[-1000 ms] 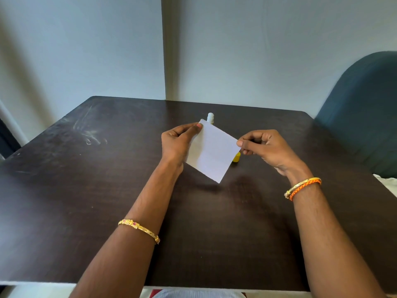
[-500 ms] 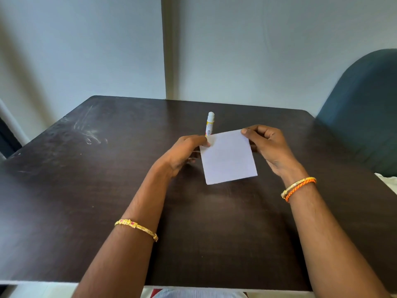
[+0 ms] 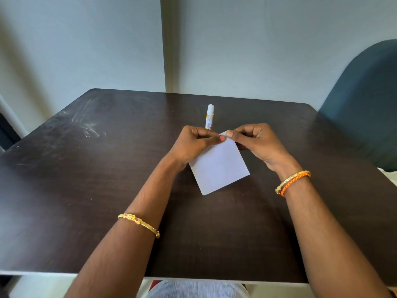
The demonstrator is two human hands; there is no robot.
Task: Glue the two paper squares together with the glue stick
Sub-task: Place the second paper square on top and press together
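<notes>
White paper (image 3: 219,168), dark brown table (image 3: 86,190)

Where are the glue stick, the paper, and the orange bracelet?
glue stick (image 3: 209,119), head view, on its labelled barrel.
paper (image 3: 219,168), head view, middle of the sheet.
orange bracelet (image 3: 294,182), head view, on the band.

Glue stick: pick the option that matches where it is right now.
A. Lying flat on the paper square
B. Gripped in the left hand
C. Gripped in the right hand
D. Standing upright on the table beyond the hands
D: the glue stick stands upright on the dark table just behind the hands, while the left hand and right hand both pinch the top corner of the white paper square.
</notes>
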